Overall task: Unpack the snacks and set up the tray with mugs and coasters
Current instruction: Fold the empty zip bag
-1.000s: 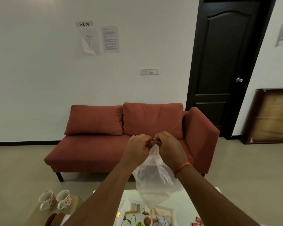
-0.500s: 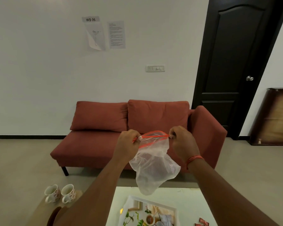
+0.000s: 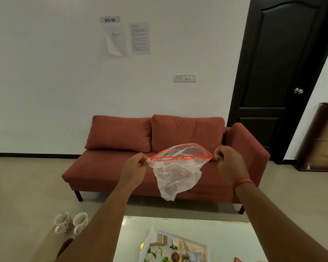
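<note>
Seemingly empty zip bag between hands

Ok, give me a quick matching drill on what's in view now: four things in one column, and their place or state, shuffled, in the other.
Things:
1. plastic bag
2. two mugs
3. tray
4. sofa

Places or states:
A. on the white table, bottom of view
B. against the far wall
C. held up, mouth pulled open
D. side by side, lower left

Pairs: 1-C, 2-D, 3-A, 4-B

Tray cut off below
</note>
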`<control>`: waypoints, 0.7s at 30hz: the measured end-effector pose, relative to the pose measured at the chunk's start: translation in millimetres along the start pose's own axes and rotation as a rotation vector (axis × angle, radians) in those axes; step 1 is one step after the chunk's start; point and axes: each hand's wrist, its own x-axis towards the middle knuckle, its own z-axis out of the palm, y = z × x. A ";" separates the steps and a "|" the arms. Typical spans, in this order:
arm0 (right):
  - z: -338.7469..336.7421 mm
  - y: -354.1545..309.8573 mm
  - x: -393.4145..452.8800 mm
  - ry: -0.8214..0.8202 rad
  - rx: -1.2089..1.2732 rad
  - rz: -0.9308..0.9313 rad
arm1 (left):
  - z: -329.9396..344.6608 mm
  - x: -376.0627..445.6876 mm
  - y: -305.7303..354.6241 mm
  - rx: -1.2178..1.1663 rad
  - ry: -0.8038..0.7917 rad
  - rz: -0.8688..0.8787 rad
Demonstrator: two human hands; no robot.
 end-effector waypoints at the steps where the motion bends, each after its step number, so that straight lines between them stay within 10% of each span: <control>1: 1.5 1.1 1.5 -0.001 0.022 0.002 | 1.0 1.3 -0.1 -0.032 -0.004 -0.019; 8: 2.6 0.7 6.8 -0.079 0.517 0.238 | 4.6 8.8 16.7 -0.365 0.129 -0.131; 16: 25.2 -15.8 -12.7 -0.529 1.094 0.330 | 20.0 24.7 31.8 -0.674 0.250 -0.325; 21: 32.6 -31.8 -11.4 -0.368 1.196 0.348 | 22.7 30.7 44.8 -0.638 0.322 -0.350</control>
